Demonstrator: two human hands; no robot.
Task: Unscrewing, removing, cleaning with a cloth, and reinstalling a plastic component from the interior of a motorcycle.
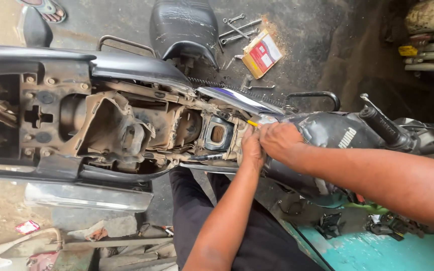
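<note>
a yellow-tipped tool (252, 123) is being pinched, both grips closed, by the left hand (252, 148) and right hand (279, 141) just behind the fuel tank (335, 131), apparently at a fastener beside the air-filter opening (218, 133); steady pressure is judged necessary next.

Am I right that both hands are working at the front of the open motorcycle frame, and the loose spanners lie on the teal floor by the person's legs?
Not quite. The head view shows both hands, left hand and right hand, at the frame, but the spanners lie on the dark ground beyond the motorcycle, next to the detached seat and a small box.
</note>
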